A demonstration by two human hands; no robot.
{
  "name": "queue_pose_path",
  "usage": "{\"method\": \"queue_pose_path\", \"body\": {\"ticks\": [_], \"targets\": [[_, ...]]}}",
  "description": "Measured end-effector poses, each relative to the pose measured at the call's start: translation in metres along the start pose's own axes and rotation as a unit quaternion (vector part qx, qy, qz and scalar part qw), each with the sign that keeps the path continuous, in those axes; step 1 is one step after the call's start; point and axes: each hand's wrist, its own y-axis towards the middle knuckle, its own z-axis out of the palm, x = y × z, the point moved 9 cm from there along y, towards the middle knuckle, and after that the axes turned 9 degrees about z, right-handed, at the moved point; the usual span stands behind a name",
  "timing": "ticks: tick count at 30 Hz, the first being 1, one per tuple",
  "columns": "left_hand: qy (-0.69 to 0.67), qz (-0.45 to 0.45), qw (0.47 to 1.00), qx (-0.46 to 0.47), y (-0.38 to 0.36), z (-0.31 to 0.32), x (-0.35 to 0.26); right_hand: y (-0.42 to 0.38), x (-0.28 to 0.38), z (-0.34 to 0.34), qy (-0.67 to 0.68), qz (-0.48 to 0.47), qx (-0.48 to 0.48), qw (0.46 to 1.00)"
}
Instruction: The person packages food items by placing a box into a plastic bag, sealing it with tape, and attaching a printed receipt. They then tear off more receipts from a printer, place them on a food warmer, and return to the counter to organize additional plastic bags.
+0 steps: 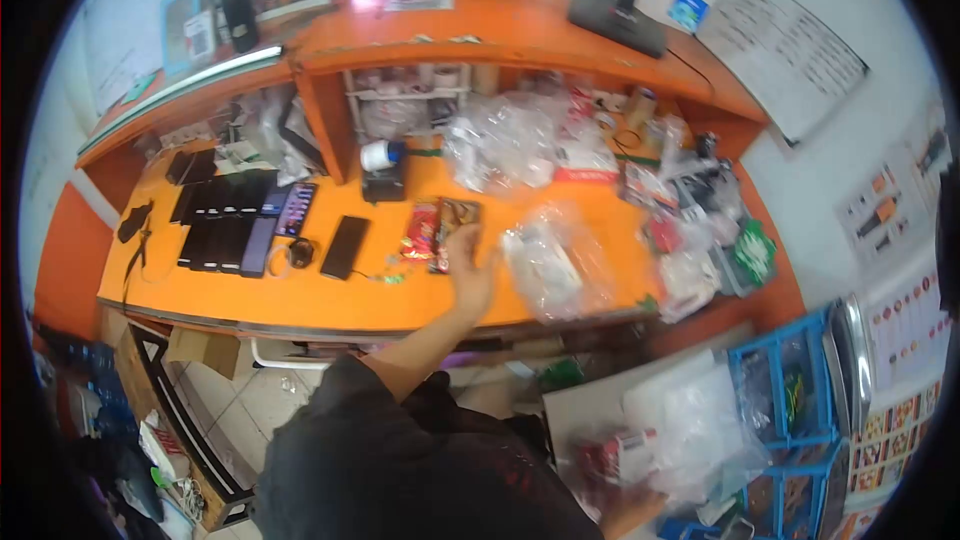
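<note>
Bright, fairly even light covers the desk [300,298], leaving shade below its front edge and glinting on the plastic bags [500,145], while blur softens the right hand [635,513] and fisheye distortion bends straight lines toward blackened corners.

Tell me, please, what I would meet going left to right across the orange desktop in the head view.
Dark phones, lit phone, lone black phone, red packet, brown packet beneath the left hand, clear plastic bag, green item.
</note>
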Motion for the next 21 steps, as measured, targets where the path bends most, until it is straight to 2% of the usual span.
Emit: {"method": "queue_pose_path", "body": {"ticks": [1, 2, 4, 6, 8, 9, 10, 11, 12, 13, 14, 16, 17, 18, 20, 21], "targets": [[-0.020, -0.138, 0.981, -0.134, 0.006, -0.042, 0.080, -0.003, -0.025, 0.012, 0.066, 0.087, 0.047, 0.993], [0.026, -0.220, 0.949, -0.226, 0.008, -0.090, 0.164, -0.003, -0.041, 0.019, 0.130, 0.172, 0.096, 0.972], [0.176, -0.288, 0.882, -0.330, 0.036, -0.151, 0.167, 0.019, -0.032, 0.009, 0.090, 0.291, 0.187, 0.934], [-0.026, -0.212, 0.946, -0.245, 0.082, -0.171, 0.242, 0.053, 0.013, -0.015, 0.079, 0.308, 0.152, 0.936], [0.027, -0.288, 0.917, -0.275, 0.116, -0.178, 0.212, 0.075, 0.023, -0.029, 0.051, 0.319, 0.117, 0.939], [0.056, -0.287, 0.929, -0.225, 0.136, -0.178, 0.238, 0.094, 0.023, -0.012, 0.054, 0.298, 0.129, 0.944], [0.083, -0.285, 0.939, -0.171, 0.150, -0.177, 0.258, 0.111, 0.059, -0.025, 0.056, 0.280, 0.141, 0.948], [0.080, -0.291, 0.938, -0.172, 0.154, -0.177, 0.277, 0.123, 0.105, -0.046, 0.104, 0.213, 0.164, 0.957], [0.203, -0.205, 0.954, -0.081, 0.175, -0.171, 0.274, 0.131, 0.113, -0.042, 0.100, 0.212, 0.161, 0.959], [0.320, -0.109, 0.941, 0.013, 0.193, -0.159, 0.265, 0.147, 0.126, -0.031, 0.185, 0.175, 0.159, 0.954], [0.318, -0.107, 0.942, 0.012, 0.202, -0.160, 0.269, 0.160, 0.138, -0.023, 0.272, 0.137, 0.154, 0.940], [0.308, -0.086, 0.938, 0.132, 0.213, -0.140, 0.264, 0.181, 0.178, -0.013, 0.304, 0.143, 0.253, 0.907], [0.279, -0.127, 0.937, 0.165, 0.219, -0.137, 0.256, 0.194, 0.209, -0.032, 0.353, 0.123, 0.167, 0.912], [0.274, -0.122, 0.938, 0.172, 0.223, -0.138, 0.265, 0.206, 0.239, -0.052, 0.398, 0.104, 0.075, 0.908], [0.041, -0.081, 0.971, 0.222, 0.226, -0.125, 0.277, 0.244, 0.302, -0.077, 0.413, 0.031, 0.130, 0.901], [0.040, -0.055, 0.971, 0.228, 0.230, -0.125, 0.264, 0.261, 0.320, -0.093, 0.406, 0.025, 0.093, 0.909]]}}
